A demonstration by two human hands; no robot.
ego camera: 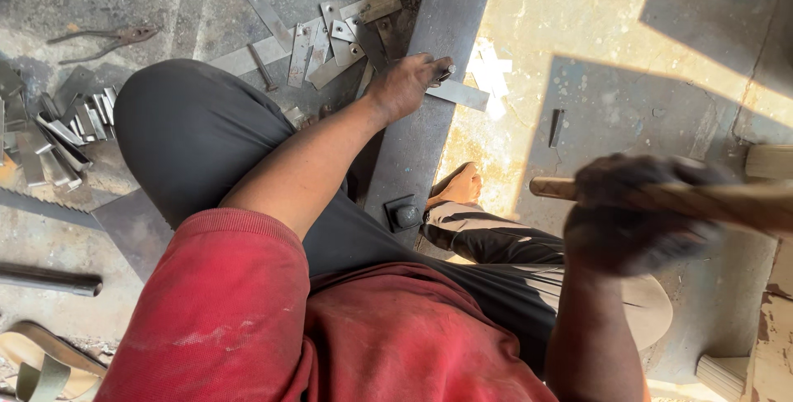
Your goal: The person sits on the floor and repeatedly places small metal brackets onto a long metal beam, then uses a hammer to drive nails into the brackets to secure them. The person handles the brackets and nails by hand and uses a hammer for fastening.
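Fingers [429,67] of the left hand [406,84] are pinched together on a short punch [446,73], holding its tip against a small flat metal strip [458,94] that lies on the dark steel beam [429,129] running across the floor. The right hand [632,216], blurred with motion, is clamped around a wooden hammer handle [719,199] raised well apart from the punch; the hammer head is out of view. To do this stroke well, the punch should likely stand square to the strip, with the fingertips kept low on its shaft and clear of its struck end, and the strip should sit flat on the beam so that it does not skip. The blow seems best aimed straight down the punch. More cut strips [330,38] lie heaped on the floor just beyond the left hand, another pile [58,137] rests by the knee, and pliers [103,41] lie farther off.
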